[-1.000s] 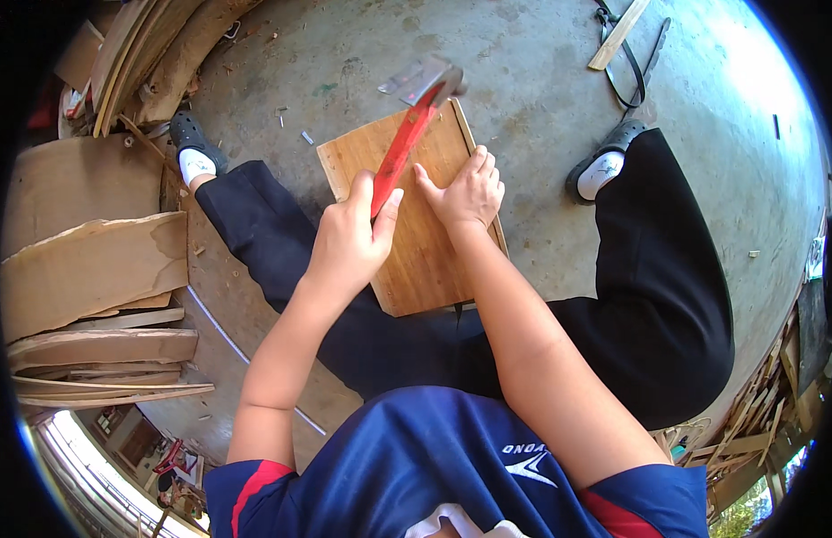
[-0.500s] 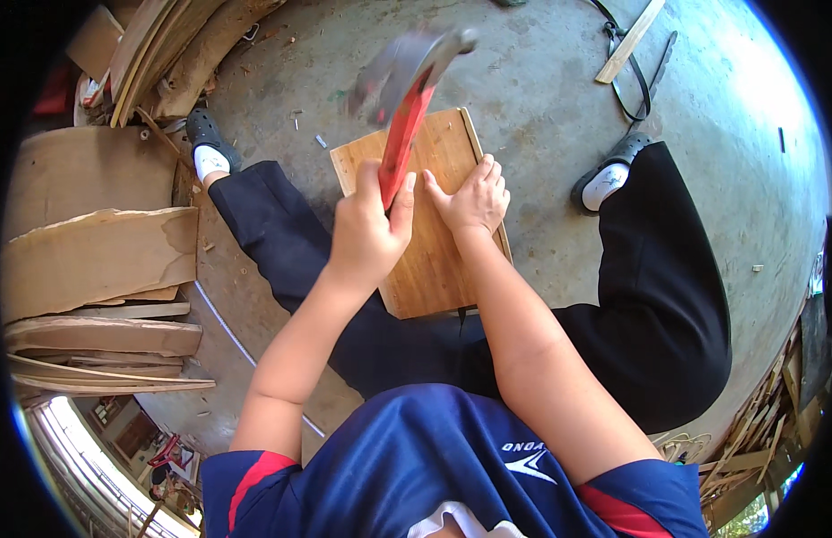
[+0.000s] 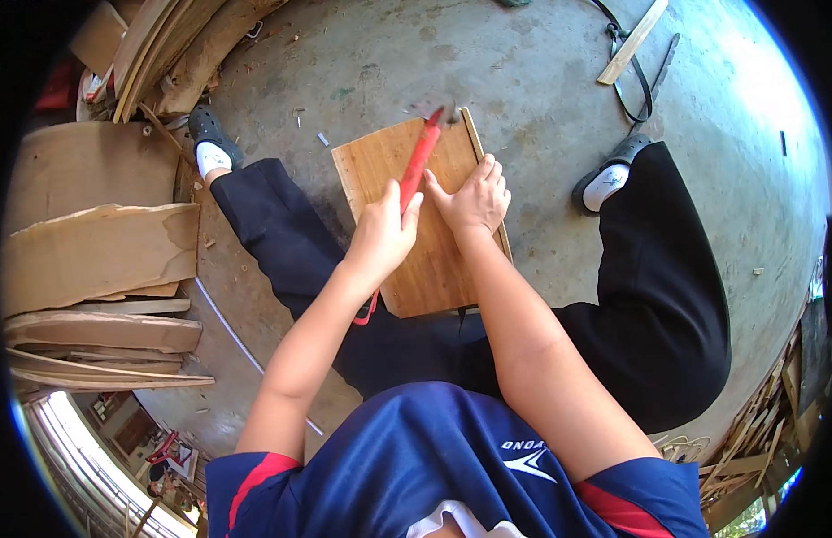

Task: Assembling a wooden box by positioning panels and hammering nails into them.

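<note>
A hammer (image 3: 418, 163) with a red handle is in my left hand (image 3: 383, 231), my fingers wrapped round the handle. Its dark head, smeared by motion, is over the far right corner of a brown wooden board (image 3: 425, 260); whether it touches cannot be told. The handle's lower end sticks out below my wrist. My right hand (image 3: 474, 199) grips the board's right side, thumb stretched across the face and fingers bent over a narrow wooden strip (image 3: 472, 134) along that edge. The board lies between my legs, its near end by my dark trousers.
Stacked wood slabs (image 3: 102, 255) stand at the left, with more planks (image 3: 156, 54) at the far left. A light wood strip (image 3: 633, 40) and a black strap (image 3: 644, 99) lie on the concrete floor at the far right. Scrap wood (image 3: 757, 430) is heaped at the lower right.
The hammer has swung down from its raised position, its head now low over the board's far right corner. My right hand and the board have stayed in place.
</note>
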